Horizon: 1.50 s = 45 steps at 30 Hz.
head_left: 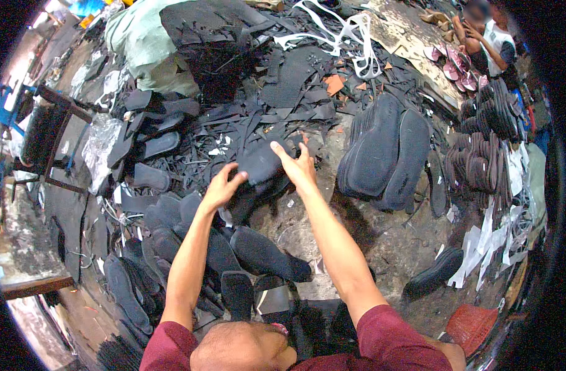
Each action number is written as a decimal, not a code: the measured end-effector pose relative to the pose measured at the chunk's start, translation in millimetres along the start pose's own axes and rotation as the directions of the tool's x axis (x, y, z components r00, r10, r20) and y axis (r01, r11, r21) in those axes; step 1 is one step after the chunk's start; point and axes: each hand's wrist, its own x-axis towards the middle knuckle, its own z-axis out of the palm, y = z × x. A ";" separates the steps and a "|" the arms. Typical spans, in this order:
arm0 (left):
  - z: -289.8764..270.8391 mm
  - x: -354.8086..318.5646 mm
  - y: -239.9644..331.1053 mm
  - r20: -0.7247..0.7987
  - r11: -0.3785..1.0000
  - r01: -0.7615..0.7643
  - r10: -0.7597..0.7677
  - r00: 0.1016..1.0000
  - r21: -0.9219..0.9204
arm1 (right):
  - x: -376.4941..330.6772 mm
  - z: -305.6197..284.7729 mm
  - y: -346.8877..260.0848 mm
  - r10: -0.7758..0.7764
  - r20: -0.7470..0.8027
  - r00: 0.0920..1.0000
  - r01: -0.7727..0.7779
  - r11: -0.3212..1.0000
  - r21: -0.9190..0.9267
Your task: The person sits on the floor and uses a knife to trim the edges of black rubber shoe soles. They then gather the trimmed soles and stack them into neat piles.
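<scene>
A small stack of black shoe soles [261,162] is in front of me, above the scrap-strewn floor. My right hand [298,167] grips its right end, thumb on the top sole and fingers round the side. At its left end is my left hand [224,187], curved, with thumb and fingers apart; whether it touches the edge is hard to make out. Below my hands, loose black soles [258,250] overlap in a heap. Neat stacks of larger black soles [372,148] stand to the right of my right hand.
Black offcuts [295,80] cover the far floor, with a white cut-out sheet [363,46] on them. Left are a pale green sack [144,46] and a metal-framed stool [51,136]. Right are more sole stacks [477,161], a red basket [471,328] and a seated person [496,46].
</scene>
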 end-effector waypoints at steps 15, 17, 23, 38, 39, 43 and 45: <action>-23.4 -68.6 103.2 0.411 0.940 -0.342 0.308 0.858 0.008 | -71.7 -115.0 84.0 -0.751 0.194 0.631 0.742 0.657 0.130; -22.4 -71.6 122.0 0.367 0.726 -0.585 0.466 0.805 0.362 | -79.4 -141.1 79.3 -0.786 0.285 0.548 0.816 0.577 0.022; 7.2 -48.1 102.7 0.329 0.496 -0.580 0.505 0.798 0.646 | -72.8 -145.0 125.2 -0.726 0.366 0.583 0.754 0.315 -0.576; 2.6 -51.0 21.8 0.085 0.869 -0.482 0.475 0.876 0.108 | -80.6 -118.3 148.3 -0.748 0.178 0.639 0.767 0.604 -0.218; 6.3 -53.5 22.1 0.080 0.854 -0.516 0.510 0.856 0.074 | -79.9 -118.1 151.0 -0.746 0.168 0.645 0.761 0.604 -0.238; 32.9 -65.0 -0.9 0.120 0.794 -0.583 0.570 0.813 0.172 | -79.0 -120.0 167.8 -0.730 0.199 0.653 0.744 0.571 -0.346; 14.0 -73.3 -7.1 0.241 0.819 -0.529 0.479 0.844 0.222 | -100.9 -127.8 152.6 -0.699 0.270 0.662 0.739 0.551 -0.387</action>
